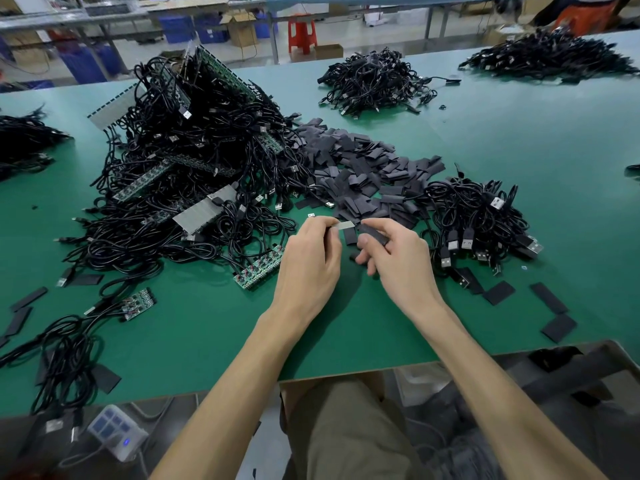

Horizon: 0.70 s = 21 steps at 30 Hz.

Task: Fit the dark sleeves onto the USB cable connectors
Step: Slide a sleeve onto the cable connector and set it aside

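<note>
Silver connector [343, 225] pinched by left hand [308, 261], rear end hidden | right hand [401, 261] pinches dark sleeve [374, 233]

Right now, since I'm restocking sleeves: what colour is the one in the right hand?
The sleeve in the right hand is matte black; head view.

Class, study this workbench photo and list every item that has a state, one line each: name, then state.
left hand: pinches the silvery connector.
right hand: holds a dark sleeve.
silvery connector: bare, not yet sleeved.
sleeve pile: loose, heaped on the green table.
cable heap: tangled.
power strip: indicator lit blue.
cardboard box: flaps open.
</note>
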{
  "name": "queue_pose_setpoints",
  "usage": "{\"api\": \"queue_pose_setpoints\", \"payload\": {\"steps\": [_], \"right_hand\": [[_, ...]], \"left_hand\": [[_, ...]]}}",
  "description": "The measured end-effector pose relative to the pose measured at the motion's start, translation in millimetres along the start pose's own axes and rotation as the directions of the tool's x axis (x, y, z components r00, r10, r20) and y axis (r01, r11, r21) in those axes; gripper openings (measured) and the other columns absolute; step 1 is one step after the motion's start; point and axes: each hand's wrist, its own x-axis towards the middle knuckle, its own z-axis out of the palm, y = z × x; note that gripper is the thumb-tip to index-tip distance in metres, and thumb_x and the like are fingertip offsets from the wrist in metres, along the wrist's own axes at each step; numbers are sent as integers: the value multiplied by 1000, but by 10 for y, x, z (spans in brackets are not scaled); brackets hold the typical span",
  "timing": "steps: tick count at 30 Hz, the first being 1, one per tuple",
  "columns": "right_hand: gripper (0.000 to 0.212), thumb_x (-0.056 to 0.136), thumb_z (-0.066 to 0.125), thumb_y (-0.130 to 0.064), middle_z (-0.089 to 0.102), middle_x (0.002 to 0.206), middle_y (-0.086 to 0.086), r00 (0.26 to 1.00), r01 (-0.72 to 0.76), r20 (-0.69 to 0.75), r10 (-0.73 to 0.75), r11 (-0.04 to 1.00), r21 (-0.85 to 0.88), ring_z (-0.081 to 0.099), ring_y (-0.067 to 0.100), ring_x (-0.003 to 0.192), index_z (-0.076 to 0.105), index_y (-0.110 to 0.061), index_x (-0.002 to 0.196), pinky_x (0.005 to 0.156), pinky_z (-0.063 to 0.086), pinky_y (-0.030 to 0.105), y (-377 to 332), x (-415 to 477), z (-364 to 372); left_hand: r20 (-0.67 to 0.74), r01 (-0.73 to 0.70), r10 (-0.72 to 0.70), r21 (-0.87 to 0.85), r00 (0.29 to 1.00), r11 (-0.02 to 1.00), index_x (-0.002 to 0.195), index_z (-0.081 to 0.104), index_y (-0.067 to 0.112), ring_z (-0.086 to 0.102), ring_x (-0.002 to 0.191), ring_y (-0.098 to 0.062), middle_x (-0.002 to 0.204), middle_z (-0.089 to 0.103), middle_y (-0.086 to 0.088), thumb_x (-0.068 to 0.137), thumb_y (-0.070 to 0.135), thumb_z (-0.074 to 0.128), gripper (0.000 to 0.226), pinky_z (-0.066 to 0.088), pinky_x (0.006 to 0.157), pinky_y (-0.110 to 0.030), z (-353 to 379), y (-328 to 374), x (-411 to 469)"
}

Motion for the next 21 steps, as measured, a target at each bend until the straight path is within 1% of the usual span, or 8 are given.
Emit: {"api": "queue_pose_setpoints", "payload": {"steps": [3, 6, 7, 10, 13, 16, 19, 21], "right_hand": [[24, 102, 60, -17, 70, 63, -3, 1000, -1, -1, 1, 1000, -5, 57, 5, 49, 68, -16, 124, 59, 48, 21, -6, -3, 5], [18, 103, 58, -18, 70, 71, 1, 1000, 3, -1, -3, 1000, 22, 61, 6, 54, 68, -16, 118, 63, 47, 24, -15, 4, 9], [18, 103, 58, -19, 70, 74, 3, 1000, 6, 1, -6, 1000, 15, 62, 6, 55, 67, -16, 118, 63, 47, 23, -17, 2, 12], [24, 102, 60, -20, 68, 93, 7, 999, 32, 18, -31, 998, -58, 62, 1, 58, 65, -14, 125, 62, 45, 10, -19, -6, 17], [29, 103, 59, -19, 64, 112, 3, 998, 51, 45, -48, 996, -78, 63, 2, 69, 64, -15, 131, 68, 45, 7, -25, -8, 27], [27, 104, 57, -14, 62, 113, 4, 997, 64, 45, -60, 995, -79, 60, 11, 80, 65, -14, 130, 78, 49, 14, -39, -8, 27], [24, 104, 56, -12, 62, 110, 6, 996, 84, 20, -83, 993, -77, 57, 11, 80, 67, -11, 125, 78, 51, 14, -71, -13, 32], [23, 104, 55, -11, 63, 108, 8, 996, 94, 6, -94, 991, -99, 56, 14, 79, 68, -9, 123, 72, 47, 9, -83, -14, 36]], "left_hand": [[-1, 0, 0, -5, 1000, 1000, 115, 63, 12, 56, 89, -7, 103, 65, 3, 106, 20, 48, 20, 45, 81, -25, 0, -2, -1], [-2, 7, -7, 1, 1000, 1000, 115, 63, 13, 57, 92, -8, 105, 66, 3, 106, 21, 48, 20, 45, 83, -25, 4, -4, 1], [-2, 10, -10, 2, 1000, 1000, 115, 63, 13, 57, 92, -9, 105, 66, 4, 105, 21, 48, 20, 45, 84, -25, 1, -6, -1], [3, 7, -7, 7, 1000, 1000, 115, 63, 13, 57, 93, -9, 105, 65, 4, 105, 21, 48, 19, 44, 84, -25, -4, -12, -4], [6, 3, -3, 10, 1000, 1000, 115, 63, 13, 57, 93, -9, 105, 65, 4, 105, 21, 48, 20, 44, 84, -25, -7, -17, -5], [5, -5, 5, 9, 1000, 1000, 115, 63, 12, 57, 93, -9, 105, 65, 3, 106, 20, 48, 19, 44, 84, -24, -7, -17, 1], [9, -25, 25, 1, 1000, 1000, 117, 63, 10, 57, 94, -10, 108, 66, 0, 106, 17, 48, 19, 44, 84, -24, -10, -14, -2], [14, -41, 41, -10, 999, 999, 118, 62, 9, 57, 94, -11, 110, 66, -1, 107, 15, 47, 20, 45, 85, -27, -12, -14, -4]]}}
